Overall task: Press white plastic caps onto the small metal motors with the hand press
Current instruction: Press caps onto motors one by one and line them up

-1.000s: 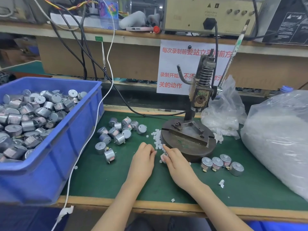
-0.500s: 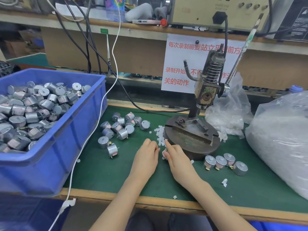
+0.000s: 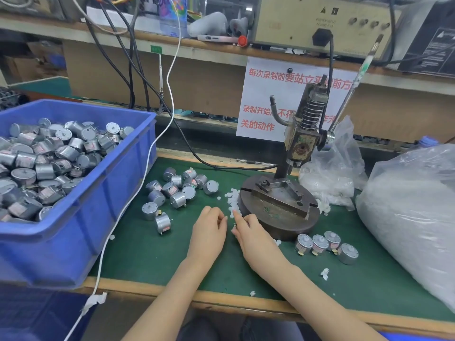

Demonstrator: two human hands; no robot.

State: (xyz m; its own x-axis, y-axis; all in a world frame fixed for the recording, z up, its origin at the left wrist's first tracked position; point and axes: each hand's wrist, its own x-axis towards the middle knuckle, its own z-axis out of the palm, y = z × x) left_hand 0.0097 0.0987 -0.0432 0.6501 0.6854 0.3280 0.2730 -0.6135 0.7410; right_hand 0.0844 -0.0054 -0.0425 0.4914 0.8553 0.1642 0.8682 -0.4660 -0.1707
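Note:
The hand press [image 3: 278, 205] stands on its round iron base at mid-table, its ram [image 3: 299, 148] raised and its nest bare. My right hand [image 3: 251, 235] rests on the green mat just left of the base, fingers curled round a small metal motor [image 3: 235, 225] that is mostly hidden. My left hand [image 3: 209, 232] is beside it, fingertips pinching a small white cap [image 3: 225, 218] close to the motor. Loose white caps [image 3: 232, 200] lie between my hands and the base. Bare motors [image 3: 177, 190] are scattered to the left.
A blue bin [image 3: 81, 217] full of motors fills the left side. Several capped motors [image 3: 320, 242] stand in front of the press. Plastic bags of caps [image 3: 406, 217] crowd the right. The press lever [image 3: 354, 87] slants up right. A white cable [image 3: 128, 205] crosses the mat.
Both hands stay together at the left of the press base, with only small finger movements around the motor. The view has shifted slightly.

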